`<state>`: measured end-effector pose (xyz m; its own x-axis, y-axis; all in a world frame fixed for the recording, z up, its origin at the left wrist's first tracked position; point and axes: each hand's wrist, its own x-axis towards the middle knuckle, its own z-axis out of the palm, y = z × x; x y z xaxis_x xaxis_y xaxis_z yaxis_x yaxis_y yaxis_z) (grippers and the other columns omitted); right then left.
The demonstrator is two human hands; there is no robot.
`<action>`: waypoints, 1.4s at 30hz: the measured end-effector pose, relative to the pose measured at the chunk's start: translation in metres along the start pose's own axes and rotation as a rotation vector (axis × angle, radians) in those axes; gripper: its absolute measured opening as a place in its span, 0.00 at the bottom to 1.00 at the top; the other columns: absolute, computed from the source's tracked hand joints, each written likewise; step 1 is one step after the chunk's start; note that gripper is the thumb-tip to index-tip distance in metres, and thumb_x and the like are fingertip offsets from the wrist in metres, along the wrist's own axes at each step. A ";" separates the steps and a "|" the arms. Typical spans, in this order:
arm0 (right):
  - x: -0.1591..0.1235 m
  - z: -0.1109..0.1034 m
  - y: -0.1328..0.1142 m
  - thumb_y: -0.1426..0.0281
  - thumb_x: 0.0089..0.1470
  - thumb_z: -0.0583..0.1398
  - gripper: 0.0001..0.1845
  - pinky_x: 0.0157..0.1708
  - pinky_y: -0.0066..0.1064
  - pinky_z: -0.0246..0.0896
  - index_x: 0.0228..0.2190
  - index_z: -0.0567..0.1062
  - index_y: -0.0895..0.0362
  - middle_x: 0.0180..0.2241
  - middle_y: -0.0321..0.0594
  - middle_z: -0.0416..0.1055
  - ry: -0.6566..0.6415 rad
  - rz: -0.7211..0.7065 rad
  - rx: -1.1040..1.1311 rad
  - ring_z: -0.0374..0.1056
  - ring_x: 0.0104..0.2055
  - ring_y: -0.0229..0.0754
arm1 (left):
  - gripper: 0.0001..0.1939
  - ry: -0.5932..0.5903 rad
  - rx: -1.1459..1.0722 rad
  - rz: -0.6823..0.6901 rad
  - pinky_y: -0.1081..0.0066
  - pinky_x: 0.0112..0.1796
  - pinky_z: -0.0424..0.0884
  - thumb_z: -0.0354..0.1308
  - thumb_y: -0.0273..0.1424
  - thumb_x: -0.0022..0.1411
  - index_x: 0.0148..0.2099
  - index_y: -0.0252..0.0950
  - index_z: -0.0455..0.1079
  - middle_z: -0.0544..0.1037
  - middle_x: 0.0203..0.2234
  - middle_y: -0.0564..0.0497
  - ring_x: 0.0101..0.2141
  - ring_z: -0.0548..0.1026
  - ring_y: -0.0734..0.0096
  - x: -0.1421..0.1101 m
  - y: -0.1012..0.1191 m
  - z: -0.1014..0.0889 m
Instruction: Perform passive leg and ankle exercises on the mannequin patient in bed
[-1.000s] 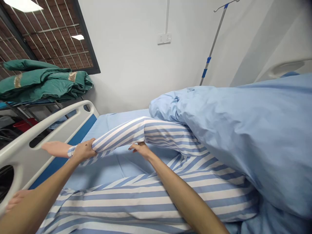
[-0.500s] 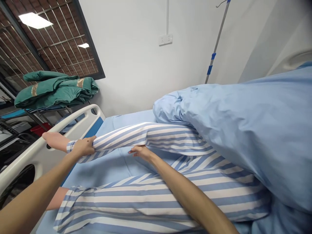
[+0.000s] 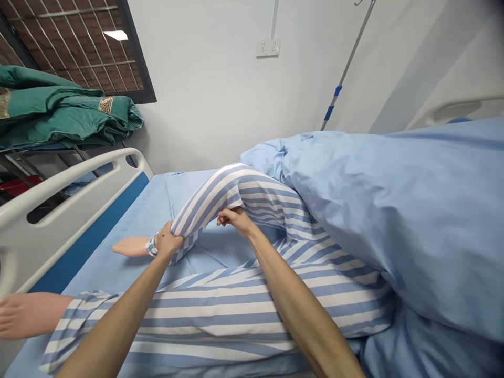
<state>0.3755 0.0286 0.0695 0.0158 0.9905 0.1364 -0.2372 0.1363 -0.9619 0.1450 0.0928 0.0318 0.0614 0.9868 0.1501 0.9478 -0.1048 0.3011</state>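
The striped pajama trousers (image 3: 220, 310) lie across the blue sheet (image 3: 118, 278) of a hospital bed (image 3: 84, 265), beside the white bed rail (image 3: 66, 181), with the blue duvet (image 3: 394, 220) bunched over their far end. The cotton looks soft and light, so I judge it will fold and slide easily but give little stiffness to push against. One trouser leg (image 3: 212, 197) rises in a peak between my hands. My left hand (image 3: 169, 242) is closed around it just inside the cuff (image 3: 151, 248), near the manikin's foot (image 3: 132, 247). My right hand (image 3: 236, 220) is curled shut on the fabric under the peak. The cuff and that fold seem the surest places to hold.
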 end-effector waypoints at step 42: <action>-0.011 0.030 0.008 0.64 0.38 0.63 0.10 0.33 0.31 0.59 0.21 0.74 0.59 0.25 0.41 0.72 -0.081 0.090 0.189 0.69 0.37 0.44 | 0.20 0.052 0.215 0.125 0.64 0.42 0.61 0.50 0.30 0.46 0.45 0.42 0.61 0.74 0.41 0.48 0.43 0.70 0.57 0.006 -0.031 -0.056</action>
<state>0.3446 0.0184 0.0675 -0.0897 0.9929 0.0784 -0.4124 0.0346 -0.9103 0.0988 0.0946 0.0761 0.1713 0.9597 0.2230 0.9790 -0.1912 0.0707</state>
